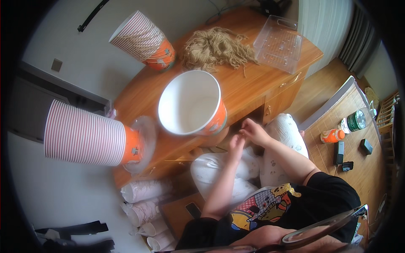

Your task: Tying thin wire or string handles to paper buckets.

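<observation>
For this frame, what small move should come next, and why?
Probably raising the right hand toward the near rim of the open white-lined tub, I'd judge: that tub is the one closest to the hands, and its mouth is unobstructed. The left hand is close beside the right; whether either holds something thin is too small to tell.

The wood-grained worktop (244, 86) carries two tall stacks of orange paper cups, one strung with tan strands (142, 41) and one ringed by clear plastic (147, 137), an open paper cup (190, 103), a tangled tan yarn heap (215, 47) and a clear plastic tray (276, 46).
</observation>
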Demonstrator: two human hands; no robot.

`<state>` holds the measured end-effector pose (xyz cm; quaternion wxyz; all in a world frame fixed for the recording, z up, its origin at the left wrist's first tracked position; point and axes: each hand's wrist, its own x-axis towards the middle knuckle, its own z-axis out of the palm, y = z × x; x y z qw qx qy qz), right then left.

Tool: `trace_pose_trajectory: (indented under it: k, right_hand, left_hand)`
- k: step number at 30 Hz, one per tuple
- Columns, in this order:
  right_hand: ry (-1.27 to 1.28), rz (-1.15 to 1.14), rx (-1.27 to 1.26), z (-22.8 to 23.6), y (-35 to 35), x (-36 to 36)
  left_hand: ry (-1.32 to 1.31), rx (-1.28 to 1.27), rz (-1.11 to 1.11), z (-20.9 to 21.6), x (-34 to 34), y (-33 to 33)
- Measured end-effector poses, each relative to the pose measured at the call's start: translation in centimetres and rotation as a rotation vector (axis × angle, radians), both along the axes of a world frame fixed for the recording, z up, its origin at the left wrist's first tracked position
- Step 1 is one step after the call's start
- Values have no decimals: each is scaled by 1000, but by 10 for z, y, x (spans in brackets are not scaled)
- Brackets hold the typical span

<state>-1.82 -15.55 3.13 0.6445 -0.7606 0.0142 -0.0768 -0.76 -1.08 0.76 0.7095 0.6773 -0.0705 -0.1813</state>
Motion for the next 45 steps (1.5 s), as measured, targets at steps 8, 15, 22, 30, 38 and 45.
trace_pose_trajectory:
  k: [8, 15, 22, 30, 38, 45]
  right_hand:
    - [-6, 29, 41, 1, 0, 0]
    - [44, 82, 55, 17, -5, -2]
    - [5, 222, 290, 12, -7, -2]
    - [48, 236, 377, 10, -9, 1]
    - [87, 204, 396, 8, -11, 2]
    - [58, 175, 363, 11, -10, 1]
  left_hand:
    - [-72, 47, -15, -8, 2, 2]
    - [-40, 38, 57, -8, 2, 3]
    - [47, -12, 90, 1, 3, 1]
    - [146, -97, 107, 8, 1, 1]
    - [179, -88, 105, 12, 1, 2]
    - [142, -48, 93, 5, 2, 2]
